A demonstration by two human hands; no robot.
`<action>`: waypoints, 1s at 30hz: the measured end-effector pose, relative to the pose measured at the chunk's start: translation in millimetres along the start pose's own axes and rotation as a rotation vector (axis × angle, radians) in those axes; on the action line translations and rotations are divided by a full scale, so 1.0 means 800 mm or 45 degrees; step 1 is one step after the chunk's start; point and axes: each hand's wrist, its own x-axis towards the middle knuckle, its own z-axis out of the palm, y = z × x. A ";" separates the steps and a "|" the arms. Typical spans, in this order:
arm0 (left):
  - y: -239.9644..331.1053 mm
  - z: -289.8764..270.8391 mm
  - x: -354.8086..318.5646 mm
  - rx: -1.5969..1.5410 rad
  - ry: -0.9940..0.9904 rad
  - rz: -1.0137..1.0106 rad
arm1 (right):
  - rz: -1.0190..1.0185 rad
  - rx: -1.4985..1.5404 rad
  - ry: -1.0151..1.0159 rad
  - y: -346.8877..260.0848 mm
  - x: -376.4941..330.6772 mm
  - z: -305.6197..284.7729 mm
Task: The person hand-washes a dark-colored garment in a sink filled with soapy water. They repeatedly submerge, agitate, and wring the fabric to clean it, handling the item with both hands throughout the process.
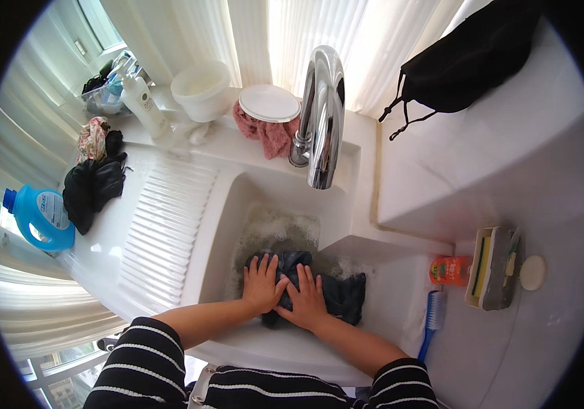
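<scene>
A dark, wet piece of clothing lies bunched in the white laundry sink, partly in cloudy, sudsy water. My left hand presses flat on its left part, fingers spread. Beside it, my right hand rests on the middle of the cloth, also with fingers stretched out. The thumbs meet or nearly meet. Neither hand grips the fabric. What kind of garment it is, I cannot tell.
A chrome faucet arches over the sink's far side. Left is a ribbed washboard, with black clothing and a blue detergent bottle beyond. Right are a blue-handled brush, an orange container and a sponge holder.
</scene>
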 end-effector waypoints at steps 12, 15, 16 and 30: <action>-0.032 0.024 0.123 0.090 -0.061 -0.062 | 0.091 0.042 0.030 0.040 0.104 0.020; -0.022 0.005 0.104 -0.197 0.067 -0.300 | 0.173 0.353 0.084 0.046 0.092 0.010; -0.013 -0.004 0.093 -0.322 0.187 -0.381 | 0.267 0.387 0.196 0.052 0.078 0.014; -0.041 -0.057 0.068 -0.303 -0.746 -0.411 | 0.151 -0.066 -0.739 0.016 -0.018 -0.081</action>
